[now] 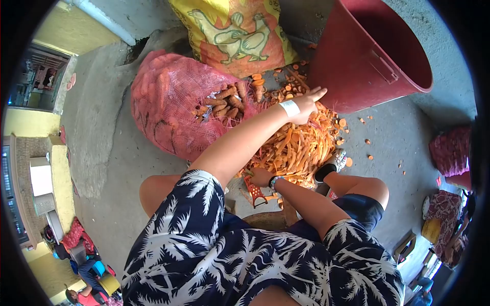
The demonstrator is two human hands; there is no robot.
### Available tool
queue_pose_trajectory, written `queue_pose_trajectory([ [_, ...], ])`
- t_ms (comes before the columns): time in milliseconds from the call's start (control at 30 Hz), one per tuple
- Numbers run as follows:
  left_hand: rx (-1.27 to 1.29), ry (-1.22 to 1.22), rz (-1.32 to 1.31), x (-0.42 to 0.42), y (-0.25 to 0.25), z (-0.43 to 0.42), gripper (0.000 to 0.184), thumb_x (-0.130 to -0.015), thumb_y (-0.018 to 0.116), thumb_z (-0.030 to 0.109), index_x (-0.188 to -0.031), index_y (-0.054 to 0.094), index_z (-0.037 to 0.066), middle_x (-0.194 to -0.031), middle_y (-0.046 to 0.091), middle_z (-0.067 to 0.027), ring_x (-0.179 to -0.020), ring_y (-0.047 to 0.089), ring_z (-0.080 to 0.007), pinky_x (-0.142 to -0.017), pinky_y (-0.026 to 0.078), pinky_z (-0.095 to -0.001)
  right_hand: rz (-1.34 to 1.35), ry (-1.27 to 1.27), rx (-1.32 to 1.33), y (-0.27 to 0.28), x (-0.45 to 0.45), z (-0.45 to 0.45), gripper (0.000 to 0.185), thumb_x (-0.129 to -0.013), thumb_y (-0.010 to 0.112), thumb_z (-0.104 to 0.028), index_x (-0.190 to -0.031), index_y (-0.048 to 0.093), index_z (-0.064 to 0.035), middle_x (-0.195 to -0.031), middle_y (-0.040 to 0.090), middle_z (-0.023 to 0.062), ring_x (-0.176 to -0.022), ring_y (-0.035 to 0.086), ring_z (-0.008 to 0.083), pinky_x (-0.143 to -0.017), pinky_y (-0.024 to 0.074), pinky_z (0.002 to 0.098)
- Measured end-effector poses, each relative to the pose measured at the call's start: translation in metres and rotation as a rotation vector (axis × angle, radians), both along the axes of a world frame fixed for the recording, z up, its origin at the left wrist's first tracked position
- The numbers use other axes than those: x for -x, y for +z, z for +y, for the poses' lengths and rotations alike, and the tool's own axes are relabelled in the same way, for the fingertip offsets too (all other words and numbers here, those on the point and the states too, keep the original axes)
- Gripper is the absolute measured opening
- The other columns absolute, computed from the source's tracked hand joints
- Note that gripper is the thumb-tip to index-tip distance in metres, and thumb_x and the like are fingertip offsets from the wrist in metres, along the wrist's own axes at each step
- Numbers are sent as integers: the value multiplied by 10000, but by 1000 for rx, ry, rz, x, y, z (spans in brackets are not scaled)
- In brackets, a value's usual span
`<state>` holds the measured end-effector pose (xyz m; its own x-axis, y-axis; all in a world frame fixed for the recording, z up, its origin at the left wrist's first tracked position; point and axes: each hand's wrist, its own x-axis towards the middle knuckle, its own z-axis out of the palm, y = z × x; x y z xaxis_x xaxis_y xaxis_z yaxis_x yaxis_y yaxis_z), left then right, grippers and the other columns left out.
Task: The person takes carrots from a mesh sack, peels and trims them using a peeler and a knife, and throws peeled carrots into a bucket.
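My left hand (307, 106) reaches over the heap of carrot peels (298, 150), beside the rim side of a big red bucket (352, 66). Its fingers are stretched out and I see nothing in them. A white patch (290, 108) sits on that wrist. Lower down, my right hand (261, 177) is closed on an orange-red peeler (254, 192) with a perforated body, its head toward me. Left of the heap lies a pink mesh sack (168, 102), torn open, with unpeeled carrots (229, 104) showing in the gap.
A yellow and orange sack with printed chickens (240, 38) stands at the wall behind the heap. Cut carrot ends (342, 123) are scattered on the concrete floor. My shoe (338, 160) touches the heap's right edge. Another person (87, 296) is at the lower left.
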<state>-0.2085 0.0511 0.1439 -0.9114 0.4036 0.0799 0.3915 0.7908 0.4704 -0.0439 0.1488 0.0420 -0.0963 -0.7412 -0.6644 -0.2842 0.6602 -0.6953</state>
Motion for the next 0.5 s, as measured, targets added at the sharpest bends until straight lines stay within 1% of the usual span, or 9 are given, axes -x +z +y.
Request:
queue_pose_trajectory([
  [33, -255, 88, -49, 2, -4, 3, 289, -692, 455, -63, -904, 636, 11, -1370, 290, -204, -1217, 393, -289, -1038, 291, -393, -1, 3, -27, 0, 1, -2, 264, -693, 526, -159, -872, 563, 31, -827, 606, 235, -791, 602, 333, -687, 458, 429],
  [67, -305, 125, 11, 8, -7, 5, 307, -680, 443, -100, -907, 624, 2, -1360, 305, -206, -1212, 396, -291, -985, 369, -291, 0, -2, -25, -7, 2, -4, 264, -693, 526, -159, -872, 563, 31, -827, 606, 235, -791, 602, 333, -687, 458, 429],
  [200, -349, 279, 246, 8, 10, -1, 283, -661, 499, -80, -903, 616, 7, -1309, 399, -167, -1205, 404, -275, -980, 381, -298, 65, 19, 48, -5, 7, -1, 340, -705, 546, -229, -942, 566, 14, -870, 606, 219, -824, 587, 339, -726, 452, 427],
  [233, -344, 268, 263, 6, 13, -5, 278, -665, 528, -64, -902, 633, 36, -1287, 442, -129, -1254, 335, -273, -1052, 271, -398, 65, -23, 98, 6, 10, -1, 344, -703, 548, -226, -941, 565, 21, -883, 603, 226, -833, 586, 342, -732, 452, 427],
  [300, -4, 302, 284, -5, 23, -20, 277, -668, 563, 9, -919, 645, 95, -1267, 478, -70, -1301, 241, -271, -1062, 152, -522, 72, 25, 48, -5, 11, 0, 360, -703, 556, -229, -952, 564, 30, -903, 600, 232, -843, 584, 342, -735, 452, 423],
  [333, 24, 338, 274, -8, 11, -35, 289, -675, 581, 83, -951, 646, 142, -1263, 487, -32, -1307, 221, -270, -1024, 105, -602, 79, 71, -3, -12, 12, 2, 376, -702, 565, -233, -964, 562, 38, -922, 597, 238, -853, 583, 341, -738, 452, 419],
  [400, 45, 472, 68, -33, -16, -75, 464, -724, 657, 309, -1136, 552, 123, -1300, 441, -79, -1282, 271, -278, -1053, 191, -467, 64, 100, -87, -25, 18, 10, 391, -705, 574, -244, -977, 562, 36, -938, 596, 237, -864, 582, 338, -739, 453, 415],
  [433, 246, 543, -99, -53, -27, -100, 604, -740, 627, 452, -1202, 493, 86, -1335, 387, -117, -1278, 274, -301, -1050, 226, -414, 51, 127, -169, -32, 23, 16, 405, -707, 584, -255, -989, 561, 34, -954, 594, 235, -875, 581, 335, -740, 454, 410],
  [500, 385, 769, -275, -123, -49, -143, 686, -781, 498, 550, -1283, 408, 91, -1372, 320, -135, -1268, 291, -318, -1034, 245, -430, 64, 170, -145, -43, 38, 32, 442, -712, 601, -283, -1027, 557, 24, -945, 600, 230, -893, 585, 320, -741, 452, 405],
])
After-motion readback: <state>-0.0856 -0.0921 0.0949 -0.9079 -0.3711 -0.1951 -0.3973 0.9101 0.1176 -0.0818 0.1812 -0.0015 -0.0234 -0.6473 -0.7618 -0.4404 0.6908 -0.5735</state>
